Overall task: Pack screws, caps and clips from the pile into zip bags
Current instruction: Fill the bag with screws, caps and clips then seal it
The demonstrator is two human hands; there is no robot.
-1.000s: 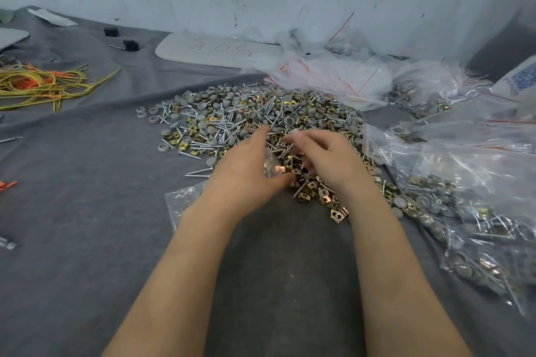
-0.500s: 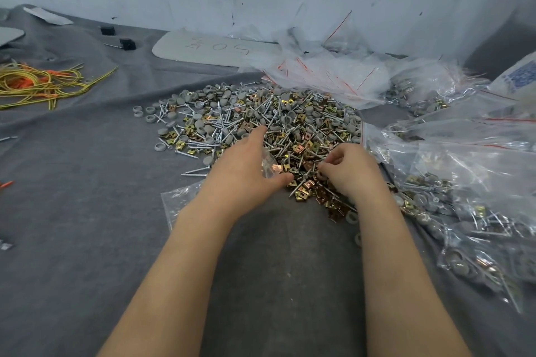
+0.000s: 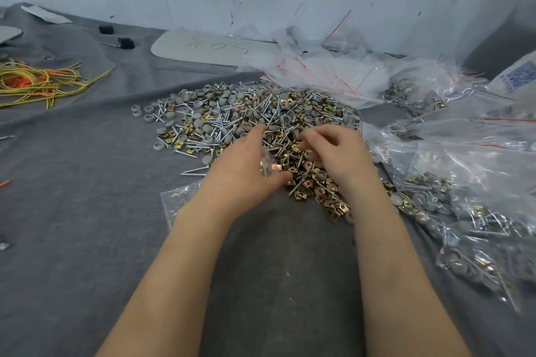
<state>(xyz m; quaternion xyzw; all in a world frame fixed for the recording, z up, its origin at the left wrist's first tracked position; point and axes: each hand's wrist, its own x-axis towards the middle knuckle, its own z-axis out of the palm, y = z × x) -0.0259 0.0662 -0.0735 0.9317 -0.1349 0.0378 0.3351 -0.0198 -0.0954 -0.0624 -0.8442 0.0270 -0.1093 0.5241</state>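
A pile of silver screws, grey round caps and brass clips (image 3: 246, 113) lies on the grey cloth. My left hand (image 3: 246, 165) grips the mouth of a clear zip bag (image 3: 179, 200), which runs back under my left forearm. A few copper-coloured clips show inside the mouth, by my thumb. My right hand (image 3: 339, 153) hovers over the near part of the pile, close to the bag's mouth. Its fingers are curled and its fingertips bunched on small clips that are hard to make out.
Filled zip bags (image 3: 464, 211) crowd the right side. Empty bags with red seals (image 3: 333, 75) are heaped at the back by the wall. A grey plate with writing (image 3: 208, 48), two small black parts (image 3: 124, 43) and yellow and orange wires (image 3: 37, 84) lie to the left.
My right hand has moved left from the pile's right edge, back toward the bag's mouth. My left hand has kept its hold on the bag in the same place.
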